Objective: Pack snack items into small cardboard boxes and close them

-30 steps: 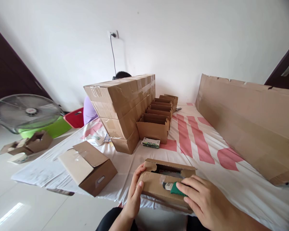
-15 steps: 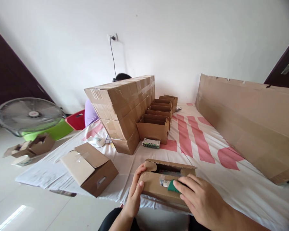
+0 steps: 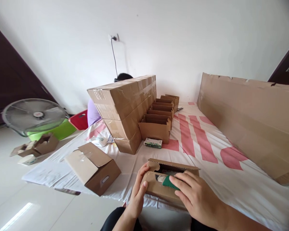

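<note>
A small open cardboard box (image 3: 159, 187) lies in front of me on the sheet-covered bed (image 3: 202, 150). My left hand (image 3: 138, 192) grips the box's left end, thumb on the near wall and fingers curled round the corner. My right hand (image 3: 195, 197) rests on the box's near flap, its fingertips pinching a green-and-white item (image 3: 167, 182) at the box's opening. What else is inside the box is mostly hidden.
A taped stack of sealed cartons (image 3: 125, 109) stands mid-bed beside a row of open boxes (image 3: 160, 117). A small green packet (image 3: 153, 143) lies before them. A tipped box (image 3: 93, 168) is to the left, flat cardboard (image 3: 250, 118) to the right. A fan (image 3: 33, 115) and a seated person (image 3: 93, 112) are behind.
My right hand has pushed the green-and-white item a little further left and into the box's opening. My left hand keeps its hold. The view has shifted slightly.
</note>
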`<act>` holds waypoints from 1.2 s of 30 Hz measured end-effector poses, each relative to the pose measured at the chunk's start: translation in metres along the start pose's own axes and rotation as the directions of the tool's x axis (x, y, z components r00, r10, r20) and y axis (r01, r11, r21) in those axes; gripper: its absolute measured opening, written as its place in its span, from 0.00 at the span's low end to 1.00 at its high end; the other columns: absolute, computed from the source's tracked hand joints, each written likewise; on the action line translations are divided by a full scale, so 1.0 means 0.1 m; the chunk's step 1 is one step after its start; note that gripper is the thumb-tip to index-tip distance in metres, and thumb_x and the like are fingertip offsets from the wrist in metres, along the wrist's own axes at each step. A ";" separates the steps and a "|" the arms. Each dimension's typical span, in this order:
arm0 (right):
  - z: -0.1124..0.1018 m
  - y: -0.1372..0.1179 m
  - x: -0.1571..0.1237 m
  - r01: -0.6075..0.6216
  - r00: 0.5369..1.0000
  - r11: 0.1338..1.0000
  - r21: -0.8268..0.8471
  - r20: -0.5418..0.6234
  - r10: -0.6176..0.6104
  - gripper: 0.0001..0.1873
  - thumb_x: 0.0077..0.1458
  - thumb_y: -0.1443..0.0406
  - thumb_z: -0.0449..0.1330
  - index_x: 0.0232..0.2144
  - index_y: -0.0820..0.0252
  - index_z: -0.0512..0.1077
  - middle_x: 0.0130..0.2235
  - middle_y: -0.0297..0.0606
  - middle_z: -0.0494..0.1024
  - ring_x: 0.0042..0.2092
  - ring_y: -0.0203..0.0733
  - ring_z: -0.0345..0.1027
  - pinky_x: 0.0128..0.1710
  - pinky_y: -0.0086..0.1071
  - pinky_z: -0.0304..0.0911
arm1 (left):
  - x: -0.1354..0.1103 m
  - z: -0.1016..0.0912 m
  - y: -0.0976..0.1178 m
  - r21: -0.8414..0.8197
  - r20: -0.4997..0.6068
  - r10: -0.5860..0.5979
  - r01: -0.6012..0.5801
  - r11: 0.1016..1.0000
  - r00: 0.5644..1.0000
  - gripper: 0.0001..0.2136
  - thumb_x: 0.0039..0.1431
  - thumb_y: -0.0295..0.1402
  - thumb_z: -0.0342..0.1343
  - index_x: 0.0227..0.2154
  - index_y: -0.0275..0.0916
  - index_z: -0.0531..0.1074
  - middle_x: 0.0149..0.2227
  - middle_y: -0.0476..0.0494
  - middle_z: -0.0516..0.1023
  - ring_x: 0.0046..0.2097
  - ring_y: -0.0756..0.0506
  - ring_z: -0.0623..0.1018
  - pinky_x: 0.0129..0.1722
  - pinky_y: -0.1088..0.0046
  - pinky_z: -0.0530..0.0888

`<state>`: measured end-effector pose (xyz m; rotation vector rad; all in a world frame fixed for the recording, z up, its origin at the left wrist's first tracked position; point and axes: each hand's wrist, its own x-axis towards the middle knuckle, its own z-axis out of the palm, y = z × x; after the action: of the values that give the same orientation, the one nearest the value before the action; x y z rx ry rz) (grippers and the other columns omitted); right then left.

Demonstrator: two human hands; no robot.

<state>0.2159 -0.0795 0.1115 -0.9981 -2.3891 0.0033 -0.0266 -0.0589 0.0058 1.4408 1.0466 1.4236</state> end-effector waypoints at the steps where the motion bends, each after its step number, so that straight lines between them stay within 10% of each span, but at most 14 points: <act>1: -0.01 0.02 -0.02 -0.007 0.999 1.000 0.002 -0.031 0.007 0.21 0.60 0.72 0.53 0.55 0.59 0.69 0.46 0.43 0.78 0.45 0.45 0.73 0.45 0.39 0.74 | 0.00 -0.01 0.02 0.026 -0.011 -0.007 0.007 1.000 1.000 0.22 0.65 0.47 0.48 0.57 0.43 0.66 0.65 0.39 0.61 0.67 0.36 0.58 0.66 0.53 0.57; 6: -0.02 0.10 -0.19 -0.068 0.993 0.997 -0.022 -0.099 0.065 0.19 0.62 0.70 0.52 0.53 0.60 0.70 0.46 0.44 0.78 0.45 0.45 0.74 0.44 0.38 0.75 | 0.00 -0.06 0.22 0.371 -0.082 0.170 -0.128 0.920 0.982 0.18 0.63 0.37 0.54 0.55 0.46 0.67 0.61 0.39 0.67 0.63 0.37 0.65 0.61 0.53 0.63; 11: -0.05 0.05 -0.24 -0.025 0.996 0.999 -0.028 -0.084 0.023 0.18 0.60 0.72 0.52 0.50 0.57 0.73 0.45 0.42 0.80 0.43 0.44 0.75 0.42 0.38 0.75 | 0.11 0.02 0.66 0.634 0.248 0.349 -0.424 0.647 0.904 0.18 0.61 0.26 0.52 0.54 0.45 0.69 0.50 0.41 0.77 0.56 0.39 0.71 0.54 0.59 0.70; 18: -0.24 0.16 -0.39 0.097 0.993 0.995 -0.010 -0.069 -0.098 0.16 0.62 0.68 0.55 0.51 0.55 0.73 0.47 0.38 0.80 0.46 0.42 0.74 0.48 0.36 0.73 | 0.21 0.23 0.87 0.634 0.554 0.252 -0.599 0.490 0.793 0.23 0.61 0.22 0.48 0.58 0.42 0.66 0.52 0.39 0.79 0.54 0.40 0.74 0.53 0.58 0.71; 26: -0.31 0.37 -0.68 -0.036 0.983 0.999 -0.026 -0.180 0.031 0.18 0.61 0.69 0.55 0.52 0.56 0.72 0.46 0.40 0.80 0.46 0.42 0.75 0.46 0.32 0.74 | 0.18 0.14 0.75 0.612 0.634 0.333 -0.716 0.336 0.698 0.18 0.64 0.25 0.47 0.54 0.44 0.71 0.52 0.40 0.80 0.58 0.38 0.74 0.56 0.58 0.72; 36: -0.17 0.26 -0.63 -0.034 0.991 0.999 -0.009 -0.133 0.033 0.17 0.61 0.70 0.54 0.50 0.56 0.73 0.46 0.40 0.80 0.46 0.42 0.75 0.46 0.35 0.75 | 0.25 0.35 0.87 0.620 0.625 0.296 -0.689 0.375 0.723 0.12 0.67 0.30 0.49 0.48 0.37 0.74 0.41 0.38 0.82 0.41 0.41 0.77 0.40 0.64 0.77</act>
<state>0.2774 -0.1061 0.0903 -1.0114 -2.2531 -0.0622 0.0091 -0.0614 0.0966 2.8734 1.0664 0.8514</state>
